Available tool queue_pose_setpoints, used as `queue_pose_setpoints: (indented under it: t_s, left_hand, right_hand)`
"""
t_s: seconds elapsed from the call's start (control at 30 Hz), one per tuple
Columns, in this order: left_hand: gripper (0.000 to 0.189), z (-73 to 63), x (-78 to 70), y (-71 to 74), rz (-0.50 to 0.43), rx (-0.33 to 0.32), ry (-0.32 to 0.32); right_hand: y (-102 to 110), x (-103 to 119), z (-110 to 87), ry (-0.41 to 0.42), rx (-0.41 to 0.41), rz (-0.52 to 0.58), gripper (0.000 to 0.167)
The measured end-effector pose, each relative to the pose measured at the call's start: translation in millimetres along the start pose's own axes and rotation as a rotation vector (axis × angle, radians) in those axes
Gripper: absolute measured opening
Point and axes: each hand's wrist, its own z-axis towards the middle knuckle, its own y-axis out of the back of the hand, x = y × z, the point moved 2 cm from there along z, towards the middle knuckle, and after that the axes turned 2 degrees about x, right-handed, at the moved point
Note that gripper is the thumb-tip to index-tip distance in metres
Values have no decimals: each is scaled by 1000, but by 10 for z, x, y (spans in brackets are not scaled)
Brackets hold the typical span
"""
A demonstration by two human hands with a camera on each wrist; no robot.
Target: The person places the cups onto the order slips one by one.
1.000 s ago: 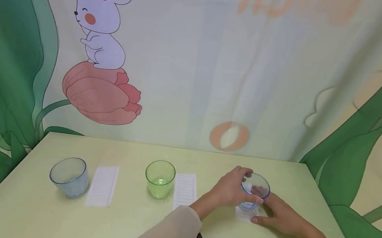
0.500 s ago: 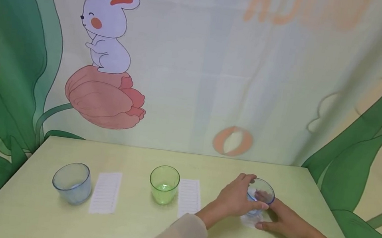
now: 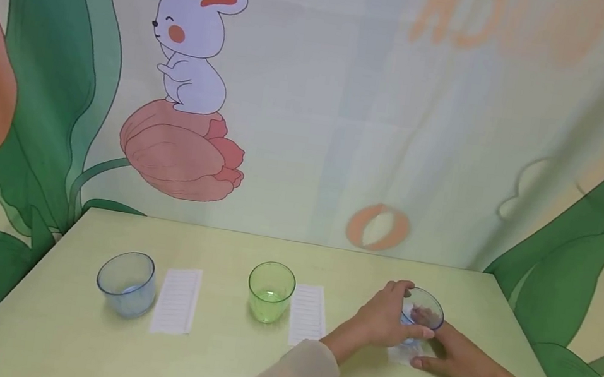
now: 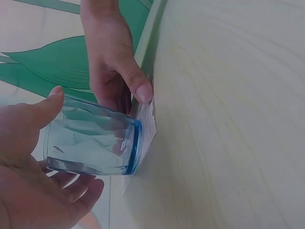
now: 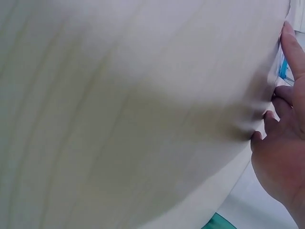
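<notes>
My left hand [image 3: 386,320] grips a blue-tinted glass [image 4: 95,138] from the side, thumb on one side and fingers on the other. The base of the glass is at a white paper slip [image 3: 403,353]; whether it touches is hard to tell. My right hand [image 3: 465,360] rests low beside the glass. Its thumb [image 4: 143,92] touches the slip's edge, and its other fingertips [image 5: 257,136] rest on the table in the right wrist view. Part of the right fingers lies hidden behind the glass in the head view.
A green glass [image 3: 270,292] stands mid-table, with a lined paper slip [image 3: 308,317] to its right. Another bluish glass [image 3: 127,284] stands at the left, beside a second lined slip [image 3: 176,301]. Behind the table [image 3: 221,366] hangs a curtain [image 3: 300,118] printed with a rabbit and tulips.
The head view has shifted, so everything sits further right in the picture. Both hands, the held glass and the slip keep about the same places relative to one another.
</notes>
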Motion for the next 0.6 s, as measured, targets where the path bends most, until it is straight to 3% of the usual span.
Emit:
queue_pose_setpoints:
  t_s: [0.27, 0.43, 0.6]
  left_hand:
    - [92, 12, -4, 25, -86, 18, 49]
    - [109, -13, 26, 47, -142, 15, 108]
    - [121, -150, 154, 264, -213, 28, 103]
  right_hand:
    - [50, 77, -3, -85, 4, -6, 94]
    - [131, 217, -42, -131, 19, 67, 93]
    - [238, 303, -72, -179, 2, 76, 95]
